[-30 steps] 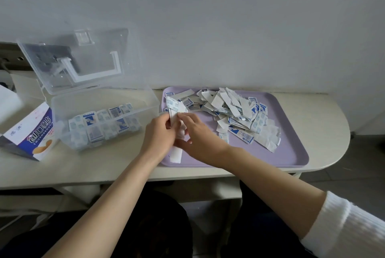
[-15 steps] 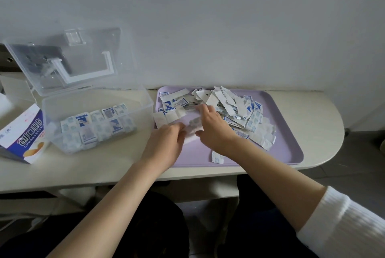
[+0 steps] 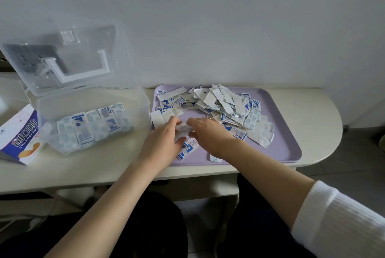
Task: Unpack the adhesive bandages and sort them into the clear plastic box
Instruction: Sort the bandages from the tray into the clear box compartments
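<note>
1. Nearest me, over the near-left part of the purple tray (image 3: 281,145), my left hand (image 3: 164,139) and right hand (image 3: 210,134) meet on one bandage strip (image 3: 183,129). The fingers (image 3: 174,121) of both are curled in and pinch it from either side.
2. The risk here, as I judge it, is an uneven pull. It could tear the paper crooked or make the sticky ends fold onto each other, and the piece would be spoiled.
3. Two wrapped bandages (image 3: 215,158) lie by the tray's near rim, just beside my wrists. A careless forearm could sweep them off the tray and over the edge of the worktop (image 3: 93,166).
4. Across the tray's far half sits the pile (image 3: 229,105) — plain white pieces and blue-printed ones overlapping loosely. I could easily grab two at once or set the heap sliding.
5. Containers: the tray holds that pile and the loose pieces. One white strip (image 3: 159,118) overhangs its left rim.
6. Just left of the tray stands the clear plastic box (image 3: 145,101). It holds rows of blue-and-white sorted bandages (image 3: 93,126), mostly at the end away from the tray.
7. Its lid (image 3: 68,59) stands open at the far side — a knock might drop it onto my reaching hand.
8. Left of the tray, beyond the box, lies a printed carton (image 3: 20,136). I cannot tell what is in it.
</note>
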Demonstrator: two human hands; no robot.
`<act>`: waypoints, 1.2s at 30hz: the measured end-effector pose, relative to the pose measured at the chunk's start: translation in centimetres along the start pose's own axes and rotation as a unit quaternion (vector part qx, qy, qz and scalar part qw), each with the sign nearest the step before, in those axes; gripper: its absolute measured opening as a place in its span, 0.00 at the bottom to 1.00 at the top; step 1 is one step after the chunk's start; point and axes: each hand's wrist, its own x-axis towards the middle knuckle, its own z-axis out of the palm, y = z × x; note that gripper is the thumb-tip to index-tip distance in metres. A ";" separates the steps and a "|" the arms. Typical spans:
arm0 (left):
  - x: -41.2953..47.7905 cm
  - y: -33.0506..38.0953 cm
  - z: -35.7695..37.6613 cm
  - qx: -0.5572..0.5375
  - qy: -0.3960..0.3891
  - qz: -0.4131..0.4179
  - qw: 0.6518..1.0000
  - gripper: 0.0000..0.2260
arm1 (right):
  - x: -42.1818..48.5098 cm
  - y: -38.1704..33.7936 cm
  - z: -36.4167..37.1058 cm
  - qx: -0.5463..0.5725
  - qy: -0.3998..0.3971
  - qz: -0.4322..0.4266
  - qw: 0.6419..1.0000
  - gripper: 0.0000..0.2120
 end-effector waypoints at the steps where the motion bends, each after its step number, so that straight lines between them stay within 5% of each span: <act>1: 0.0 0.0 -0.1 -0.014 0.013 -0.002 1.000 0.13 | 0.1 0.0 0.2 -0.007 0.005 -0.006 1.000 0.07; 6: 0.0 0.2 -0.8 -0.013 0.079 0.006 0.997 0.01 | 0.4 -0.3 0.7 0.027 0.010 -0.009 1.000 0.10; 14: -0.4 -1.7 0.0 0.223 -0.016 -0.004 0.975 0.12 | 0.6 0.0 1.1 0.137 0.001 0.039 0.990 0.10; 21: -0.3 -1.3 -0.1 0.121 -0.006 -0.021 0.992 0.12 | 0.4 -1.3 1.2 0.211 0.025 0.045 0.976 0.08; 27: -0.4 -2.0 -0.8 0.206 0.008 -0.040 0.978 0.13 | 0.8 -0.3 1.1 0.190 0.076 0.060 0.977 0.07; 31: -0.4 -2.2 -1.0 0.120 -0.014 -0.086 0.989 0.10 | 1.0 -0.1 1.9 0.193 0.056 0.057 0.978 0.10; 36: -0.1 -1.7 -0.3 0.022 -0.073 -0.048 0.996 0.13 | 1.2 -1.2 2.5 0.222 0.054 0.044 0.973 0.15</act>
